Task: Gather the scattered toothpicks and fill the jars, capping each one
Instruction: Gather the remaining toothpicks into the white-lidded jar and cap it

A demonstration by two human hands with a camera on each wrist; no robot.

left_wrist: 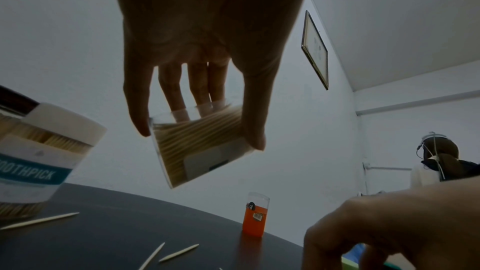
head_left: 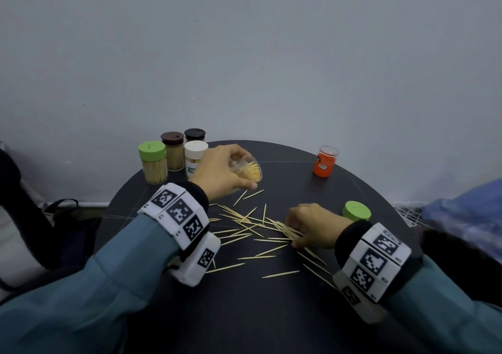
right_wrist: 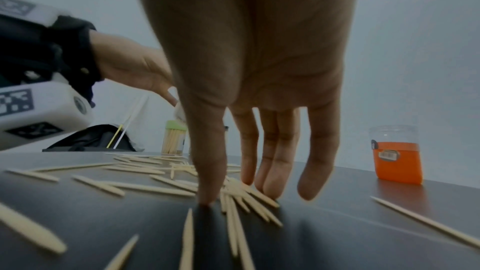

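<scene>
The left hand [head_left: 220, 173] grips a tilted clear plastic jar [left_wrist: 201, 145] of toothpicks above the round dark bench [head_left: 271, 313]. The right hand's [head_left: 312, 224] straight fingers [right_wrist: 275, 163] press the scattered wooden toothpicks [head_left: 244, 227] mid-bench. A white-capped jar [left_wrist: 39, 155] near the far edge reads "TOOTHPICK".

white-capped jar [left_wrist: 39, 151] | teal label band | reads "OOTHPICK", first letter cut off
</scene>
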